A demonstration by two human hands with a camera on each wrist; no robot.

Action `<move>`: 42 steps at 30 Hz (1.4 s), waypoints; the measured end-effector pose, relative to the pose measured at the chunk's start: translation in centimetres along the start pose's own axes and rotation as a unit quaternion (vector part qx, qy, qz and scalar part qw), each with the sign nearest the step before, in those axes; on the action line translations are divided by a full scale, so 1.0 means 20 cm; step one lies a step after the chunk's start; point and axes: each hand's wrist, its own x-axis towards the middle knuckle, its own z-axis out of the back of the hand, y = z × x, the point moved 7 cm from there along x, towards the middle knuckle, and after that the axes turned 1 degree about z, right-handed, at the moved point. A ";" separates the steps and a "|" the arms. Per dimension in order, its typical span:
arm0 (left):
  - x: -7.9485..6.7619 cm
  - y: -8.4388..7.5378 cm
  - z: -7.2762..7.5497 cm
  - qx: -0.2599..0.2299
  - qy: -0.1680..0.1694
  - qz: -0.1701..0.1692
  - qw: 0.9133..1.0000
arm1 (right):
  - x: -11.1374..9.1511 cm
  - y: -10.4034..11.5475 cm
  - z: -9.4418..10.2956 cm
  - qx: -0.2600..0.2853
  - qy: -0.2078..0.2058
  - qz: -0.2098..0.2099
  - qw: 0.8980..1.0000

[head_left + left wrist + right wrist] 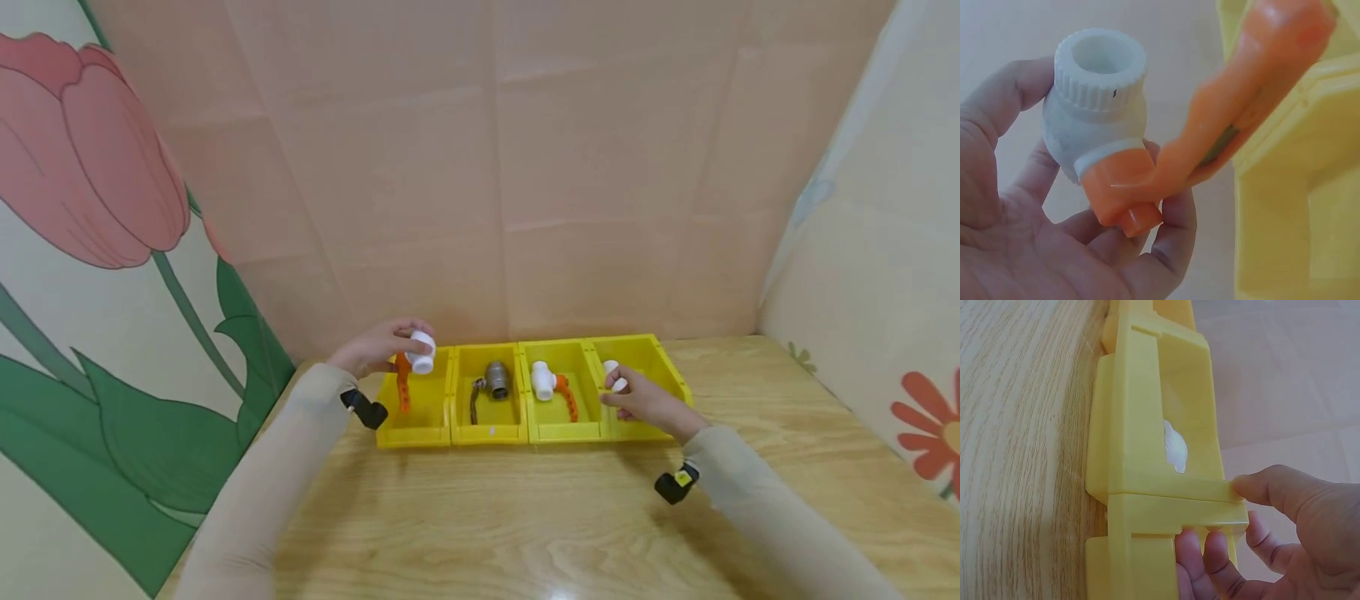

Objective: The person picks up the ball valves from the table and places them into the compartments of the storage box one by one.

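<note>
My left hand (384, 344) holds a white plastic ball valve (1094, 94) with an orange lever handle (1210, 119), above the leftmost yellow bin (420, 435). In the left wrist view its open socket end faces up, with fingers and thumb around the body. At the right end of the row, my right hand (648, 402) grips the adjoining walls (1204, 503) of the two rightmost bins, thumb on one side and fingers on the other. Past those fingers shows a white piece (611, 365), mostly hidden, kind unclear.
Joined yellow bins stand in a row on the wooden table (487, 517). The second from left holds a grey metal valve (497, 380) with a dark handle. A white valve (542, 382) with an orange handle lies in the third. A pinkish backdrop (480, 183) rises behind.
</note>
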 end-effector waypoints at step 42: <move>0.43 0.42 -0.06 -0.079 -0.041 0.085 0.992 | 0.00 0.00 0.00 0.007 0.002 0.020 1.000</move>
